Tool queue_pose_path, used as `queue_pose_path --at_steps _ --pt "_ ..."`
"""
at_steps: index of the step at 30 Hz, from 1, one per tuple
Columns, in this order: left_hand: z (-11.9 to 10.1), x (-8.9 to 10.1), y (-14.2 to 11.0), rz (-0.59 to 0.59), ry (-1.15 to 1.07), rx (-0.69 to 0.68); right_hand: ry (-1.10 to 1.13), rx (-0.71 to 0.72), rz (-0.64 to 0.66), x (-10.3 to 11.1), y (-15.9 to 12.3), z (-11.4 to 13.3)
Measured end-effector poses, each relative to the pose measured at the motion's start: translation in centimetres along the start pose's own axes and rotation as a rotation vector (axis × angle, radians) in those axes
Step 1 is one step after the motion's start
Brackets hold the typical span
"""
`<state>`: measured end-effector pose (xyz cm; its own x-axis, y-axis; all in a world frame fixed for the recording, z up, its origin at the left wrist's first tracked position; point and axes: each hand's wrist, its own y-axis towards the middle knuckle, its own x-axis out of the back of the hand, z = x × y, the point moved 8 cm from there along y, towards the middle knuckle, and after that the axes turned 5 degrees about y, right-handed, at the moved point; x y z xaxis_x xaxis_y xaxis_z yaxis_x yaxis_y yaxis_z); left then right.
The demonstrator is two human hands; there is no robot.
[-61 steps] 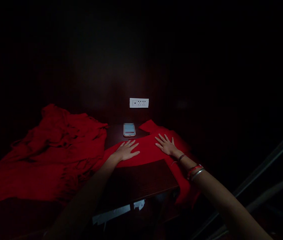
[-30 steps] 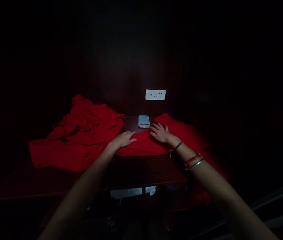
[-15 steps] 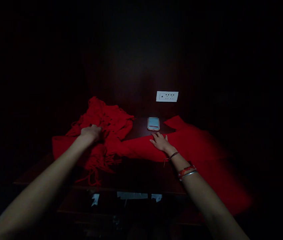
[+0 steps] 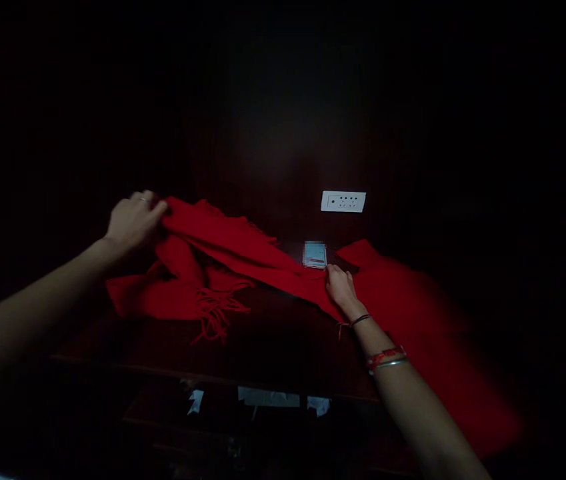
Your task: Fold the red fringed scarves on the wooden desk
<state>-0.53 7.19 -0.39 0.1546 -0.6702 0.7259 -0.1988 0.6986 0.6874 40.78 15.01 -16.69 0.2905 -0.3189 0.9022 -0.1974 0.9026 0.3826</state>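
A red fringed scarf (image 4: 243,250) stretches across the dark tabletop, with tassels hanging at its left part. My left hand (image 4: 135,217), a ring on one finger, is closed on the scarf's left end and lifts it off the table. Between my hands the cloth runs in a slanting band, loosely folded cloth lying beneath it on the left. My right hand (image 4: 341,288) is closed on the scarf near its far edge, just in front of a phone (image 4: 315,254) with a lit screen. Bracelets circle my right wrist and forearm.
A white socket plate (image 4: 343,201) is on the dark wall behind the table. Below the tabletop's front edge (image 4: 203,375) is a lower shelf with pale papers (image 4: 269,397). The surroundings are very dark.
My left hand has risen and moved left, pulling the bunched scarf out into a raised band. My right hand's spread fingers have closed on the cloth. The view has shifted slightly.
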Motion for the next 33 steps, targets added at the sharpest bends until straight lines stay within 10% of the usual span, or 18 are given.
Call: queue_pose_path --at_steps 5,16,23,33 --pt "-1.9 -7.0 -4.3 0.523 0.401 -0.176 -0.034 0.000 0.023 -0.4 -0.1 0.6" --pt "-25.7 -11.6 -10.7 0.505 -0.112 -0.764 0.067 0.186 -0.009 1.0 -0.4 2.4" --pt "-24.4 -13.0 -9.4 0.406 -0.143 -0.527 0.034 0.081 0.045 0.5 -0.2 1.1" --pt "-25.9 -8.2 -10.4 0.334 -0.442 -0.806 0.282 0.291 0.115 0.4 0.3 1.9"
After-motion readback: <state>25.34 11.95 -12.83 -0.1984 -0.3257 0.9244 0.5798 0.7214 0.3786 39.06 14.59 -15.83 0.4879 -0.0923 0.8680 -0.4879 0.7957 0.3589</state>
